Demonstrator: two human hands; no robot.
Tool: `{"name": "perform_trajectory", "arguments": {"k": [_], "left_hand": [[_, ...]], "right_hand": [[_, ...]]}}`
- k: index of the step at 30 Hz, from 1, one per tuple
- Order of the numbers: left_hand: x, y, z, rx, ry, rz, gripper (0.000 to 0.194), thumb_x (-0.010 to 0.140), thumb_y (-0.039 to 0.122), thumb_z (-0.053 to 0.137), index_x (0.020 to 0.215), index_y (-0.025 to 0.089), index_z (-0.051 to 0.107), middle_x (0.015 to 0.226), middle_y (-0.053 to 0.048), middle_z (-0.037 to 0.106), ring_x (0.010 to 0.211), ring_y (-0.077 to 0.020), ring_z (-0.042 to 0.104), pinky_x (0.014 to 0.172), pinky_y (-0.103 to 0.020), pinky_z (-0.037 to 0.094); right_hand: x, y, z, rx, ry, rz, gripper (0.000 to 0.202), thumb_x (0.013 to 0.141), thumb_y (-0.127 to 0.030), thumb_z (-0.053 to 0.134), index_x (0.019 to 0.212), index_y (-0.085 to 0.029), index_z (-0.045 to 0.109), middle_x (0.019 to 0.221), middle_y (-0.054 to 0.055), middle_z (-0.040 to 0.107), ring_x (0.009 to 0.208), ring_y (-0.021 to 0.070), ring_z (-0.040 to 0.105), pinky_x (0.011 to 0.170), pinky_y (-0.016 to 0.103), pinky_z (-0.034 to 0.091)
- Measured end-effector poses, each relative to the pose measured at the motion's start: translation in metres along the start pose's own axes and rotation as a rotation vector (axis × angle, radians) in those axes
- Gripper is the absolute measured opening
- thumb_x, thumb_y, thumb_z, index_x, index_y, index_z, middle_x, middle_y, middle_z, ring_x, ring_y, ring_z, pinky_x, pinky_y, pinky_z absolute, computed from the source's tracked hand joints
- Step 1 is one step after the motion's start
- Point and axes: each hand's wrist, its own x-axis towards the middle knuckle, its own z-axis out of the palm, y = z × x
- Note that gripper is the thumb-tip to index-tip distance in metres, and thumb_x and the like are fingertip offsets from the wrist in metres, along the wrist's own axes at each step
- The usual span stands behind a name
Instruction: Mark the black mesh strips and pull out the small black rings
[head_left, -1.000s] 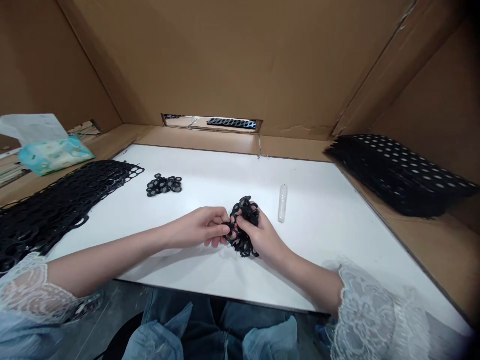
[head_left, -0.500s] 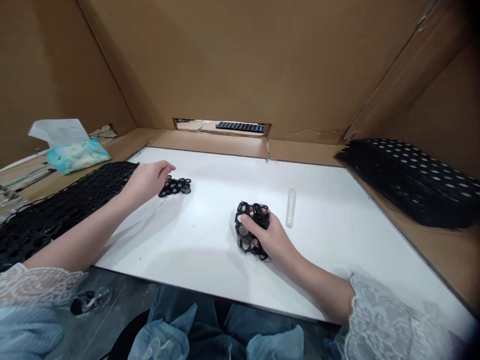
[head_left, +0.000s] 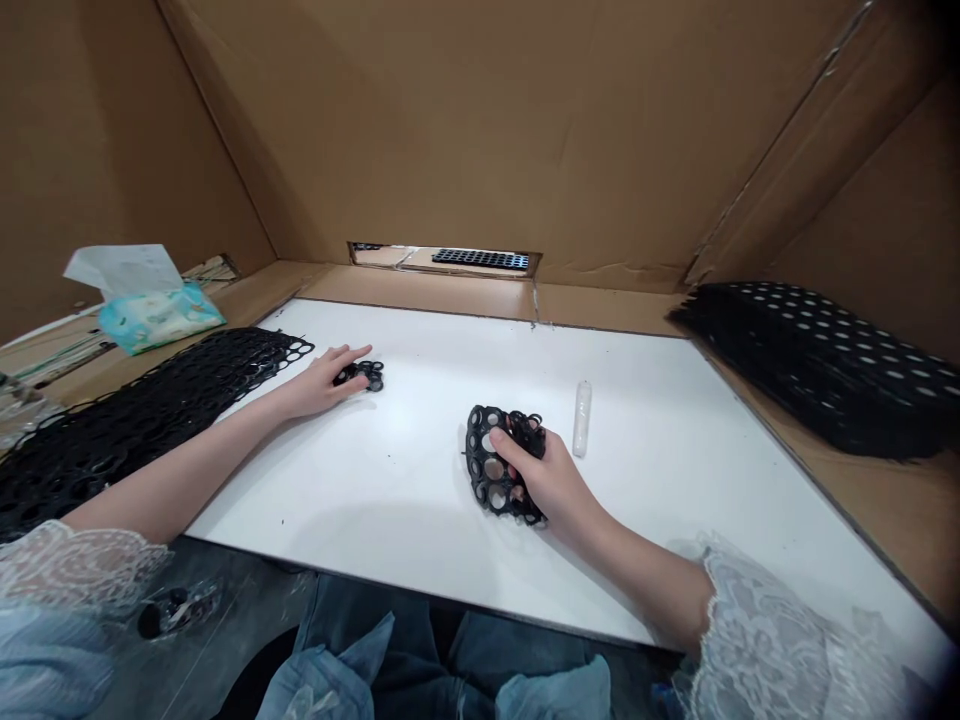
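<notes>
Gripping a ring mesh [head_left: 496, 470] on the white board [head_left: 420, 480] (cardboard-walled), right hand [head_left: 551, 480]; left hand [head_left: 322, 383] open on loose rings [head_left: 362, 375].

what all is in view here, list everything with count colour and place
white board: one, white, centre of the bench
perforated piece: one, black, mid board, in the right hand
loose rings: small pile, black, left part of the board, under the left fingertips
ring mat: one, black, left edge
perforated sheets: a stack, black, right side
tube: one, clear, beside the right hand
tissue pack: one, teal and white, far left
cardboard walls: brown, all around
left hand: flat by the rings
right hand: gripping the piece
</notes>
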Motion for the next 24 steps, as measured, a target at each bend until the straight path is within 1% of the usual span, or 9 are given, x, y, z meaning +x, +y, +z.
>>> {"name": "perform_trajectory", "arguments": {"k": [3, 7, 9, 12, 14, 16, 20, 22, 24], "left_hand": [[-0.003, 0.016, 0.005, -0.075, -0.007, 0.066, 0.069, 0.075, 0.062, 0.037, 0.131, 0.022, 0.035, 0.135, -0.010, 0.033, 0.126, -0.0242, 0.027, 0.104, -0.036, 0.021], [-0.003, 0.031, 0.004, -0.103, 0.067, 0.101, 0.070, 0.070, 0.063, 0.047, 0.126, 0.022, 0.042, 0.135, -0.009, 0.034, 0.123, -0.0258, 0.031, 0.103, -0.038, 0.023], [0.001, 0.033, 0.006, -0.112, 0.097, 0.136, 0.062, 0.071, 0.061, 0.048, 0.120, 0.023, 0.049, 0.131, -0.008, 0.040, 0.120, -0.0247, 0.036, 0.102, -0.036, 0.026], [0.008, 0.032, 0.011, -0.130, 0.129, 0.154, 0.046, 0.076, 0.055, 0.045, 0.105, 0.022, 0.058, 0.116, -0.006, 0.052, 0.106, -0.0214, 0.048, 0.095, -0.032, 0.034], [0.011, 0.032, 0.013, -0.136, 0.150, 0.159, 0.040, 0.078, 0.051, 0.044, 0.098, 0.020, 0.059, 0.106, -0.006, 0.056, 0.098, -0.0203, 0.051, 0.090, -0.032, 0.037], [0.011, 0.033, 0.012, -0.136, 0.162, 0.172, 0.036, 0.079, 0.048, 0.044, 0.094, 0.019, 0.058, 0.101, -0.006, 0.056, 0.094, -0.0199, 0.052, 0.088, -0.032, 0.038], [0.002, 0.035, 0.008, -0.143, 0.125, 0.212, 0.034, 0.080, 0.047, 0.042, 0.094, 0.020, 0.057, 0.102, -0.005, 0.056, 0.094, -0.0193, 0.052, 0.088, -0.031, 0.038], [-0.002, 0.032, 0.006, -0.134, 0.085, 0.228, 0.036, 0.080, 0.048, 0.041, 0.098, 0.021, 0.057, 0.107, -0.005, 0.055, 0.097, -0.0195, 0.052, 0.089, -0.030, 0.038], [-0.003, 0.028, 0.005, -0.093, 0.041, 0.235, 0.040, 0.080, 0.051, 0.040, 0.104, 0.023, 0.055, 0.118, -0.005, 0.051, 0.106, -0.0211, 0.049, 0.095, -0.034, 0.033]], "right_hand": [[0.001, 0.002, 0.000, -0.010, 0.003, -0.008, 0.034, 0.067, -0.046, 0.060, 0.068, -0.016, 0.045, 0.051, -0.006, 0.040, 0.043, 0.0056, 0.039, 0.036, 0.018, 0.031], [0.001, 0.002, 0.000, 0.019, -0.013, 0.014, 0.033, 0.068, -0.045, 0.060, 0.070, -0.017, 0.045, 0.051, -0.006, 0.039, 0.042, 0.0052, 0.038, 0.035, 0.017, 0.030], [0.000, 0.000, 0.000, 0.019, -0.014, 0.022, 0.032, 0.068, -0.045, 0.061, 0.070, -0.016, 0.045, 0.051, -0.006, 0.039, 0.042, 0.0049, 0.037, 0.035, 0.017, 0.030], [0.000, -0.002, 0.000, 0.001, -0.015, 0.029, 0.032, 0.068, -0.044, 0.060, 0.068, -0.016, 0.044, 0.050, -0.006, 0.039, 0.041, 0.0047, 0.037, 0.035, 0.017, 0.031], [0.000, -0.002, -0.001, -0.013, -0.010, 0.027, 0.032, 0.069, -0.044, 0.059, 0.067, -0.016, 0.043, 0.050, -0.006, 0.040, 0.041, 0.0043, 0.037, 0.035, 0.017, 0.031], [0.001, -0.001, -0.001, -0.009, -0.012, 0.022, 0.032, 0.070, -0.043, 0.059, 0.067, -0.016, 0.043, 0.049, -0.006, 0.039, 0.040, 0.0041, 0.036, 0.035, 0.017, 0.031], [0.001, 0.001, 0.000, 0.037, -0.034, 0.026, 0.030, 0.071, -0.042, 0.058, 0.068, -0.016, 0.042, 0.050, -0.006, 0.040, 0.041, 0.0043, 0.037, 0.035, 0.017, 0.031], [0.000, 0.000, 0.000, 0.054, -0.044, 0.038, 0.029, 0.071, -0.040, 0.058, 0.068, -0.016, 0.042, 0.050, -0.006, 0.041, 0.041, 0.0043, 0.037, 0.035, 0.017, 0.032], [0.000, -0.001, 0.001, 0.063, -0.053, 0.039, 0.026, 0.071, -0.038, 0.058, 0.068, -0.016, 0.043, 0.051, -0.006, 0.041, 0.042, 0.0045, 0.038, 0.036, 0.017, 0.034]]}}
